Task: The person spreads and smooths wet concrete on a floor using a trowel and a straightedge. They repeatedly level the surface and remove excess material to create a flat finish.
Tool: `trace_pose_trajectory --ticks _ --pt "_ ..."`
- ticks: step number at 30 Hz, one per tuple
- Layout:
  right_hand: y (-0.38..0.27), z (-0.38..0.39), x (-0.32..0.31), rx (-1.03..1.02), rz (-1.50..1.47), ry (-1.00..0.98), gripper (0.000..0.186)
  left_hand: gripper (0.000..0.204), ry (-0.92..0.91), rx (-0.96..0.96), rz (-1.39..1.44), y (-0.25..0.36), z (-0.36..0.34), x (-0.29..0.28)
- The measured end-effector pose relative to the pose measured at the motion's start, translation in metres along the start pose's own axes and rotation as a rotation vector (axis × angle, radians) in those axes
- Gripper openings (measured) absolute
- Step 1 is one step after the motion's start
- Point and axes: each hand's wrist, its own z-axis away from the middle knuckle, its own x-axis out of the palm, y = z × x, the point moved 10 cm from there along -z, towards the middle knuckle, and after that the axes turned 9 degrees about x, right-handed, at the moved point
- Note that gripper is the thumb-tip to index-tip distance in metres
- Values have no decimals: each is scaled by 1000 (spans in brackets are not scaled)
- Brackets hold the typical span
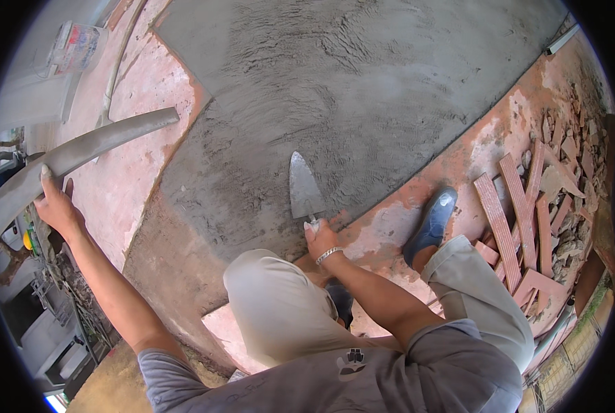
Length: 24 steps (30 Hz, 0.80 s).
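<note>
My left hand is closed around a long grey straightedge, which is raised at the left and looks curved in this view. In my right hand is the handle of a pointed trowel, my fingers wrapped round it. The trowel's blade points away from me, over the near part of a wet grey mortar bed. Whether the blade touches the mortar I cannot tell. The mortar is ridged and rough in the middle, smoother toward the far right.
Broken tile strips and rubble lie at the right. A long-handled tool rests on the pinkish floor at the left, near a white bucket. My shoe stands beside the mortar's right edge.
</note>
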Motion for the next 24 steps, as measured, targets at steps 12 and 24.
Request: trace_pose_trajectory --ticks 12,24 --pt "-46 7 30 -23 441 -344 48 53 2 44 -9 11 5 6" --pt "-105 6 -109 -438 775 -130 42 50 -9 101 -73 29 9 16"
